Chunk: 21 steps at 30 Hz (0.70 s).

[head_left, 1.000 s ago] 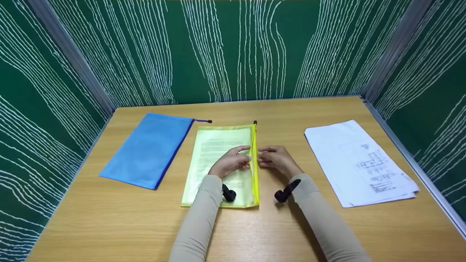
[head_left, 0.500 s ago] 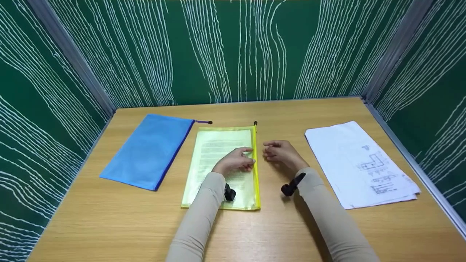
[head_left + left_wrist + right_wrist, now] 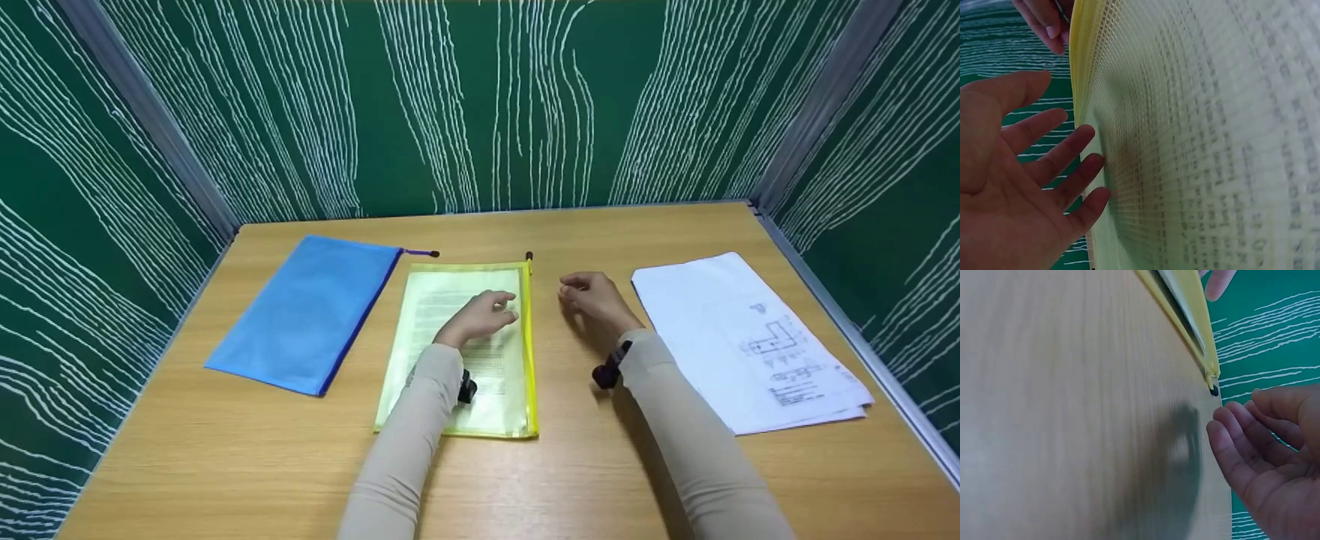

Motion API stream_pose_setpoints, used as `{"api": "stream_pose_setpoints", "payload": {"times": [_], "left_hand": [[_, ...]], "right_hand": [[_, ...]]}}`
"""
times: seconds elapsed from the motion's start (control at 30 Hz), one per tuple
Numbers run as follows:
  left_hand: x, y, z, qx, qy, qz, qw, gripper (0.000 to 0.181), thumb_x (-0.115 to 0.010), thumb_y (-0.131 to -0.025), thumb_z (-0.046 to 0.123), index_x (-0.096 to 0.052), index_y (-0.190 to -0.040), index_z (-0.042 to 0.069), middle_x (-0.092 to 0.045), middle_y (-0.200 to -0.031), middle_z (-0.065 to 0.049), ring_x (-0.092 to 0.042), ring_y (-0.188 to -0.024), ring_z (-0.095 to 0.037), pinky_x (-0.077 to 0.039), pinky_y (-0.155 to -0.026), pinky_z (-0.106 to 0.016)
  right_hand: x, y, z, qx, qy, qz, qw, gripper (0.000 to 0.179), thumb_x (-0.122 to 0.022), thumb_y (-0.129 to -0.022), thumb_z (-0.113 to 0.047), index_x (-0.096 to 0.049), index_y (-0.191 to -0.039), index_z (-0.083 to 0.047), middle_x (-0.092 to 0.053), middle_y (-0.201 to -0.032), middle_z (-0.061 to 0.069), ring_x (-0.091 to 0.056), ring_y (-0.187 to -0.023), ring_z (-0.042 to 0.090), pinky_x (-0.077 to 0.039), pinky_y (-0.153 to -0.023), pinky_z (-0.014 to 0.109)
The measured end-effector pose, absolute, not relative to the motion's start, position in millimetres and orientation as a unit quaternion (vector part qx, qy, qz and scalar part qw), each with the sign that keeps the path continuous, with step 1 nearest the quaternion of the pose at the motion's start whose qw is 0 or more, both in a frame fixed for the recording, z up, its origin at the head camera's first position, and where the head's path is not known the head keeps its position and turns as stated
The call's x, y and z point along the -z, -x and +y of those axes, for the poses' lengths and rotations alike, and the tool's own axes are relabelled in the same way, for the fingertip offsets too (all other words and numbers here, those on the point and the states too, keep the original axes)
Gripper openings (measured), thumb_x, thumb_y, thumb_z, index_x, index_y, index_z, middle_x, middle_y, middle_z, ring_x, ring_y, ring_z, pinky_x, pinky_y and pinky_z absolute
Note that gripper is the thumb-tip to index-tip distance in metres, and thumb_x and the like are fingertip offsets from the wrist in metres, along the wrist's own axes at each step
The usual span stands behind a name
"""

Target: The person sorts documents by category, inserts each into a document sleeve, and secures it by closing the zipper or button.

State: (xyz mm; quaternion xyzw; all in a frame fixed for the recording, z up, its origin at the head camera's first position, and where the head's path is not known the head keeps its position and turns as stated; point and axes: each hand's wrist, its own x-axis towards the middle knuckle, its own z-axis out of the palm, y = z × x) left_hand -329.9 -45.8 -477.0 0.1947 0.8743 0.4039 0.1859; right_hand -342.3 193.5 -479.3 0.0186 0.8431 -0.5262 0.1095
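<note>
A yellow mesh zipper pouch (image 3: 427, 360) with printed sheets inside lies in the middle of the table, its zipper edge on the right. My left hand (image 3: 480, 315) is over the pouch with fingers spread and relaxed, holding nothing; the left wrist view shows the fingertips close over the mesh. To the right of the pouch, my right hand (image 3: 596, 300) hovers above the table, fingers loosely bent and nothing between them. In the right wrist view the pouch's mouth (image 3: 1185, 320) shows a gap along the zipper, and its dark-tipped zipper pull (image 3: 1214, 390) sits at the far end.
A blue zipper pouch (image 3: 307, 315) lies at the left, its pull pointing toward the yellow pouch. At the right is a stack of white papers (image 3: 697, 322) with a printed drawing. Green walls (image 3: 300, 97) with white wavy lines border the wooden table (image 3: 247, 465).
Both hands have left the zipper edge. The right hand has drawn away to the right and farther from the person; the left has lifted slightly. The pouch's gaping zipper edge has settled flatter.
</note>
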Motion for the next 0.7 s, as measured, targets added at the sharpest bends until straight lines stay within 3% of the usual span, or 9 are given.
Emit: {"api": "stream_pose_setpoints", "payload": {"times": [0.13, 0.27, 0.5, 0.7], "left_hand": [[477, 332, -47, -0.321, -0.206, 0.910, 0.161, 0.057, -0.047, -0.100, 0.033, -0.032, -0.151, 0.012, -0.027, -0.158, -0.010, -0.018, -0.148, -0.030, -0.017, -0.119, -0.050], [478, 335, -45, -0.251, -0.196, 0.939, 0.132, 0.061, -0.046, -0.100, 0.042, -0.026, -0.153, 0.020, -0.015, -0.162, -0.004, -0.003, -0.150, -0.029, -0.001, -0.119, -0.056], [482, 346, -36, -0.163, -0.184, 0.965, 0.095, 0.065, -0.041, -0.099, 0.050, -0.017, -0.155, 0.027, -0.008, -0.163, 0.000, 0.000, -0.150, -0.025, 0.002, -0.119, -0.054], [484, 351, -35, -0.166, -0.194, 0.959, 0.126, 0.071, -0.039, -0.098, 0.054, -0.010, -0.156, 0.025, -0.005, -0.163, 0.000, 0.003, -0.150, -0.027, 0.003, -0.118, -0.056]], "right_hand": [[480, 349, 194, 0.492, 0.014, 0.866, 0.090, 0.040, -0.049, -0.100, -0.017, -0.050, -0.137, -0.003, -0.055, -0.132, 0.017, -0.056, -0.116, 0.029, -0.047, -0.101, 0.041], [480, 356, 193, 0.459, 0.045, 0.884, 0.071, 0.042, -0.049, -0.101, -0.020, -0.049, -0.139, -0.003, -0.053, -0.137, 0.017, -0.051, -0.125, 0.031, -0.042, -0.106, 0.046], [481, 369, 191, 0.437, 0.052, 0.894, 0.079, 0.045, -0.048, -0.101, -0.020, -0.044, -0.143, -0.005, -0.047, -0.144, 0.018, -0.044, -0.134, 0.032, -0.036, -0.111, 0.048], [482, 377, 187, 0.422, 0.061, 0.902, 0.066, 0.045, -0.050, -0.101, -0.018, -0.044, -0.144, -0.006, -0.045, -0.145, 0.018, -0.044, -0.134, 0.034, -0.037, -0.110, 0.047]]}}
